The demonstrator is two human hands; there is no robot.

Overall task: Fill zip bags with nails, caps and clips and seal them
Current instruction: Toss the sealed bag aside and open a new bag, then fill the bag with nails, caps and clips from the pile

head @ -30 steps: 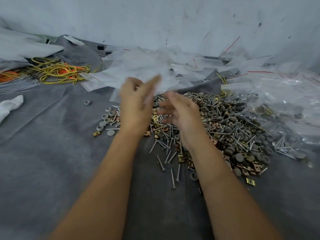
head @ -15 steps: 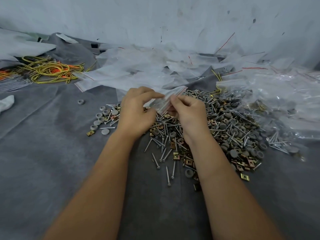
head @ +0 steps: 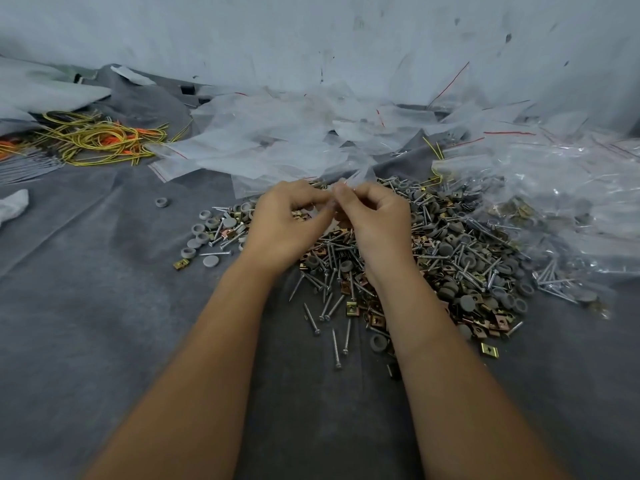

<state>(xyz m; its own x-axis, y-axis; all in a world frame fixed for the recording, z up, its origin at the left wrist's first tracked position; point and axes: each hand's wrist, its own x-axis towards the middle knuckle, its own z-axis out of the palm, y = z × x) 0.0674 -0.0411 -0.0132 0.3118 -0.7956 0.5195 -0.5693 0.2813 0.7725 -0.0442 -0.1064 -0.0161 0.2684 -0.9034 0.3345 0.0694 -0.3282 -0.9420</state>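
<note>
A small clear zip bag [head: 360,176] is pinched at its edge between my left hand [head: 284,225] and my right hand [head: 375,223], fingertips meeting just above the hardware. Most of that bag is hidden behind my fingers. Under and to the right of my hands spreads a heap of silver nails, grey round caps and brass clips [head: 450,258] on the grey cloth [head: 86,323]. A smaller group of grey caps [head: 204,233] lies left of my left hand.
Empty clear zip bags with red strips [head: 270,140] are piled behind my hands. Filled bags [head: 561,209] lie heaped at the right. Yellow and orange wires [head: 97,142] sit at the far left, a white rag [head: 14,204] at the left edge, a white wall behind.
My hands were apart and raised a second ago; they have come together over the heap and now pinch one clear zip bag between them.
</note>
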